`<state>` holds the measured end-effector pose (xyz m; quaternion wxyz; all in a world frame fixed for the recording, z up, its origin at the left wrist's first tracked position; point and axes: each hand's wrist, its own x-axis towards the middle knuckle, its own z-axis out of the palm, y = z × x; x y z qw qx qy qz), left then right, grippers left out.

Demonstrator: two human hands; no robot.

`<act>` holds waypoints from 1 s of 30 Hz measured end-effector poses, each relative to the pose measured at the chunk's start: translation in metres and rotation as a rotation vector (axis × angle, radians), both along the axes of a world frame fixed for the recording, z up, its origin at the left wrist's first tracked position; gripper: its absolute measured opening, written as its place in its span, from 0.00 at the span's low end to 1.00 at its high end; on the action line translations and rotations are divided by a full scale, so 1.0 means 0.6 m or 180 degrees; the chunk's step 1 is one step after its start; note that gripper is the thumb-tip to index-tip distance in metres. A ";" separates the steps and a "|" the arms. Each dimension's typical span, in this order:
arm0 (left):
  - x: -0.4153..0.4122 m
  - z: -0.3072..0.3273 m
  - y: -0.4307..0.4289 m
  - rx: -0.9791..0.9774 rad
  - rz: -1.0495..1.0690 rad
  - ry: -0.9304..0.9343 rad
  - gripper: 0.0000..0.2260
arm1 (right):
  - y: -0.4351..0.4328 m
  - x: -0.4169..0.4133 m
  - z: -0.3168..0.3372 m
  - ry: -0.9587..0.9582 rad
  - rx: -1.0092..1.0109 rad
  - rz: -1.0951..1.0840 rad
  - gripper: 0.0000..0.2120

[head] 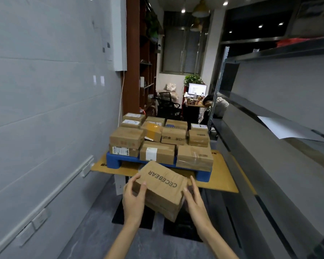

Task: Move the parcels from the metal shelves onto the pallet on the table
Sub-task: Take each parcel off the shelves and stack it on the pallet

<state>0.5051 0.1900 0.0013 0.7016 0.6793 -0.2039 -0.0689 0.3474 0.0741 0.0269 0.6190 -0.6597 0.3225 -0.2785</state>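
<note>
I hold a brown cardboard parcel (pixel 162 186) printed "CECEBEAR" in front of me, tilted, just short of the table's near edge. My left hand (pixel 134 200) grips its left side and my right hand (pixel 195 200) grips its right side. Ahead, a blue pallet (pixel 112 161) rests on a wooden table (pixel 221 176) and carries several stacked cardboard parcels (pixel 157 154). The metal shelves (pixel 269 116) run along my right, their boards mostly bare from this angle.
A grey tiled wall (pixel 45 109) closes the left side of a narrow aisle. A white sheet (pixel 286 129) lies on a shelf board. Behind the table are an office chair (pixel 166 105), a desk with a monitor (pixel 197 89), and a seated person (pixel 218 105).
</note>
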 end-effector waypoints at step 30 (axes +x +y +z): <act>0.492 -0.055 -0.522 0.1013 0.0009 -0.0020 0.22 | -0.504 0.584 -0.096 -0.0061 0.0402 -0.0486 0.22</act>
